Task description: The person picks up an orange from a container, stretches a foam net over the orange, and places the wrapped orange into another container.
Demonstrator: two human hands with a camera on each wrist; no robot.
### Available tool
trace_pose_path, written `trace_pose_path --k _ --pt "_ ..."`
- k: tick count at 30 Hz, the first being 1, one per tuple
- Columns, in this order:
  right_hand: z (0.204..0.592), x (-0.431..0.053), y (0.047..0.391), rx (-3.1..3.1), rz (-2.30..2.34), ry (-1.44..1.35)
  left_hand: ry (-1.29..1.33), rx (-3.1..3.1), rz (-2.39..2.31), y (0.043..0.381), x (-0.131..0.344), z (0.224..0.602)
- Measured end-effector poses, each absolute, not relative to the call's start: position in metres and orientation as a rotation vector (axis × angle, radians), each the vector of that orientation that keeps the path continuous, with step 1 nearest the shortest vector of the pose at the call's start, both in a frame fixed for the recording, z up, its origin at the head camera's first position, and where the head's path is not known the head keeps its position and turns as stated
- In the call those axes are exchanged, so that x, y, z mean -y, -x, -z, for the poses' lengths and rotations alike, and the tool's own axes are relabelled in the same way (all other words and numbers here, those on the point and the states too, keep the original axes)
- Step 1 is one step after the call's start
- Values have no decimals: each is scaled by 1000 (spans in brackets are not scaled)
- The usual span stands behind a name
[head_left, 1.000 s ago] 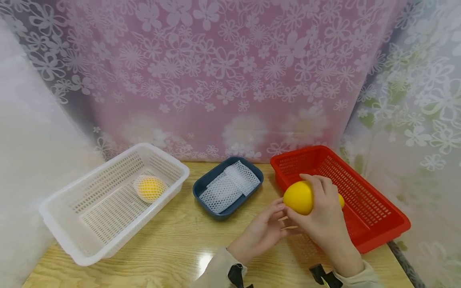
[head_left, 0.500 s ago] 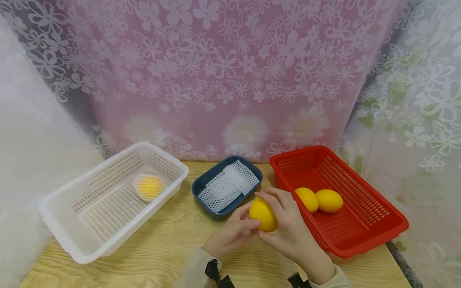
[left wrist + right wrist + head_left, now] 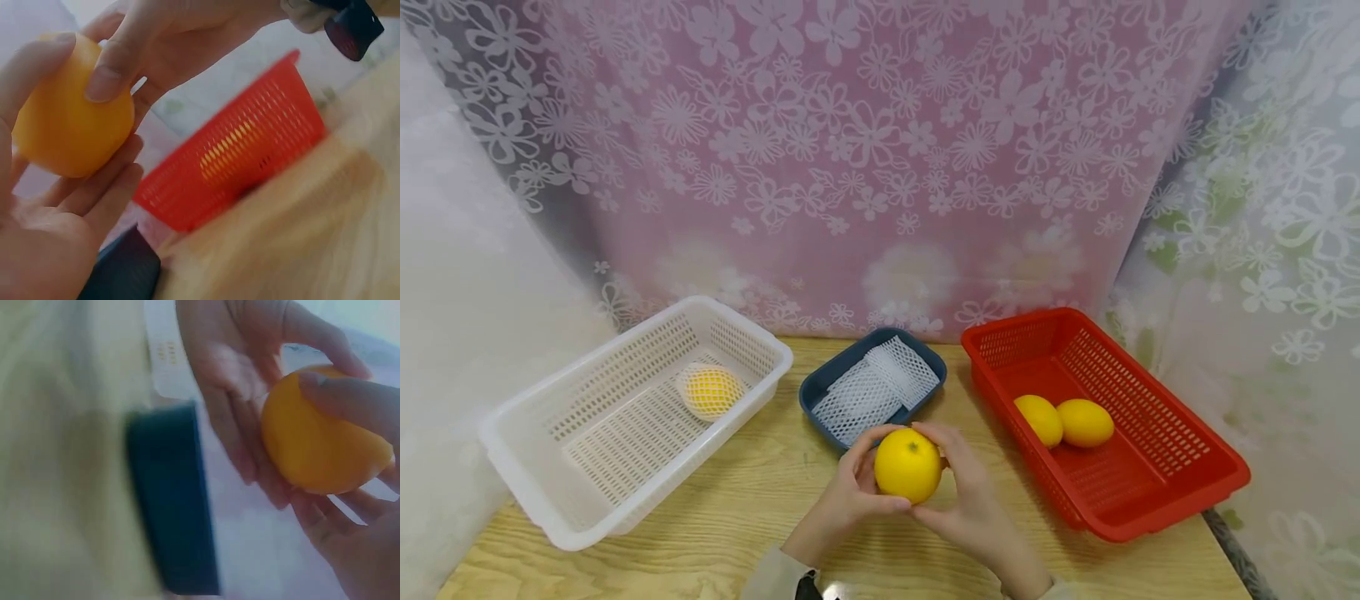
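A yellow lemon (image 3: 907, 467) is held up between both hands, its stem end facing the head camera. My left hand (image 3: 842, 504) grips its left side, thumb (image 3: 37, 72) on the near face and fingers spread behind. From the right, my right hand (image 3: 970, 508) pinches it with thumb (image 3: 350, 400) and fingertips. Just behind the hands, the dark blue tray (image 3: 820, 417) contains white foam fruit nets (image 3: 868, 396), its near edge partly covered by the fingers. Two more lemons (image 3: 1085, 422) lie in the red basket (image 3: 1150, 508) on the right.
On the left stands a white basket (image 3: 662, 492) with one net-wrapped lemon (image 3: 711, 392) inside. All containers sit on a light wooden table (image 3: 730, 508). A pink floral curtain (image 3: 880, 208) hangs behind the table, with pale sheets at either side.
The lemon has come from over the red basket leftward to in front of the blue tray, turning stem end toward the head camera. The left hand has joined the right in gripping it.
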State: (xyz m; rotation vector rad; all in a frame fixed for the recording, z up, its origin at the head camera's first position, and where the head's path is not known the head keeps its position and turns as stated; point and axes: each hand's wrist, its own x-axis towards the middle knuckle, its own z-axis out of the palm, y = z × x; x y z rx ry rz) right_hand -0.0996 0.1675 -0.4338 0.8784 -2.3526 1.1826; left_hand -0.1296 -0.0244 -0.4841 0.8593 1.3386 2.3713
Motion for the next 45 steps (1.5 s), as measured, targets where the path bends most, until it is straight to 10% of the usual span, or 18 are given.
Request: trace_pose_path --k 45 --pt "546 -153 102 2330 -2041 -873 -575 -2002 -2041 108 50 550"
